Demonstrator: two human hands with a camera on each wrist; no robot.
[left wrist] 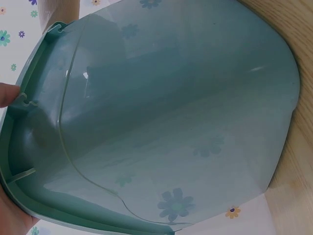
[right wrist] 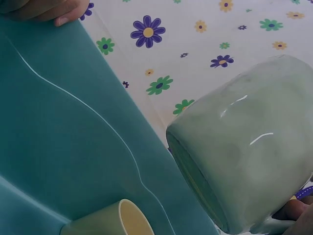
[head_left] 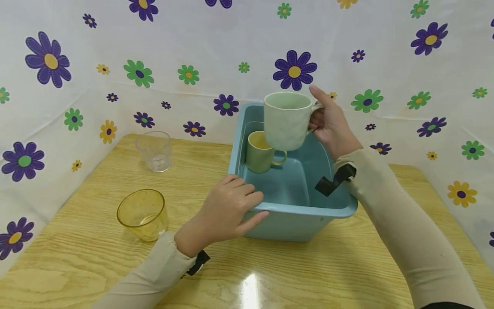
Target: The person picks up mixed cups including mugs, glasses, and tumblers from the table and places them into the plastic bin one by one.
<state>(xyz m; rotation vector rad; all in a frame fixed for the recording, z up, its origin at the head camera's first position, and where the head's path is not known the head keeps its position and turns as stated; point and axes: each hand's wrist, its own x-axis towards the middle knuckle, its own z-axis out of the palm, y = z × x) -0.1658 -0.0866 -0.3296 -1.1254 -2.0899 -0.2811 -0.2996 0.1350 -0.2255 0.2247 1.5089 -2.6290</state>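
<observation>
My right hand (head_left: 328,124) grips the handle of a pale green mug (head_left: 287,122), held upright over a blue plastic basin (head_left: 301,209). The mug's glossy side and base fill much of the right wrist view. Inside the basin, toward its left wall, stands a smaller yellowish-green mug (head_left: 259,156) with its handle facing right. On the basin's near left corner rests my left hand (head_left: 227,208), fingers over the rim and thumb along the outside. The left wrist view shows the basin's outer wall (left wrist: 171,107) up close, with bits of that hand at the left edge.
Left of the basin, an amber glass bowl (head_left: 143,214) sits on the wooden table (head_left: 92,257). A clear glass cup (head_left: 156,154) stands farther back near the table's far edge. Flower-printed white sheeting (head_left: 216,51) encloses the table at the back and sides.
</observation>
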